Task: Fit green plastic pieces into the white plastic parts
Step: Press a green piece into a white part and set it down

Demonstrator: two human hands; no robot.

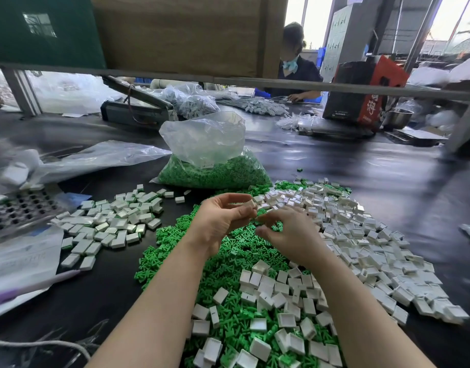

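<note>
Over a dark desk, the left hand pinches a white part, its grip clamped on it, above a green pile. The right hand curls just beside it; whether its grip holds a piece cannot be told. White parts spread to the right, another heap lies left, and a bag of green pieces stands behind.

Black table — green pieces, white parts, bag.
</note>
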